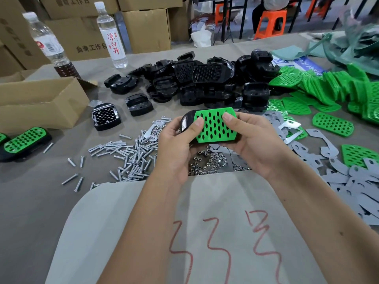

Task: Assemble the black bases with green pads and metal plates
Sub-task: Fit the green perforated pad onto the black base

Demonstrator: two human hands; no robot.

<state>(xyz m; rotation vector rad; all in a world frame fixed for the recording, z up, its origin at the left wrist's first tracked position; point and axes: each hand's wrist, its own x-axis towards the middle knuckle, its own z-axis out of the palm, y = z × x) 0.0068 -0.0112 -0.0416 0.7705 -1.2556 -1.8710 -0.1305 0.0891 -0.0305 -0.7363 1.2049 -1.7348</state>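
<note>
Both the left hand (174,140) and right hand (252,138) grip a glossy black plastic base (187,121) above the scattered nuts, thumbs pressing its perforated green pad (215,126); press evenly, edges flush.

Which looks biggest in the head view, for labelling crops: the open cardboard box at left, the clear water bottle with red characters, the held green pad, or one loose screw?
Largest to smallest, as they appear:
1. cardboard box
2. water bottle and green pad: similar extent, and the pad is nearer, so unranked
3. screw
</note>
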